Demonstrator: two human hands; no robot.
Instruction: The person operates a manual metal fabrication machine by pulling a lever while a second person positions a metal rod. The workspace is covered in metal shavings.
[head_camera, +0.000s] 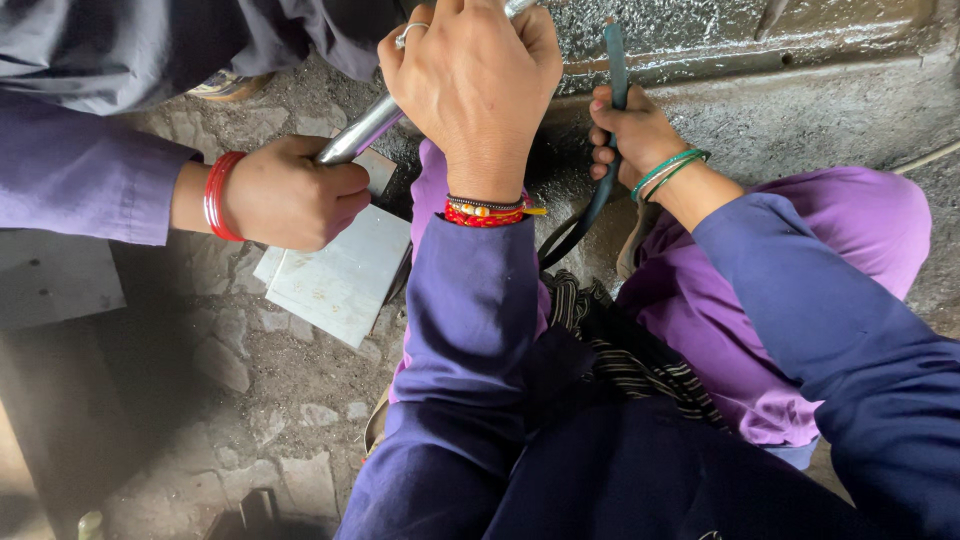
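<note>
My left hand, with a ring and a red thread bracelet, is clenched around a shiny metal rod that slants down to the left. My right hand, wearing green bangles, grips a thin teal-coated bar that stands nearly upright and curves dark below my fist. A co-worker's hand with red bangles holds the lower end of the same metal rod, just above flat grey metal plates lying on the ground.
The ground is rough, dirty stone. A dark, greasy machine base runs along the top. My purple-clad knee and a striped cloth fill the right. A grey slab lies at left.
</note>
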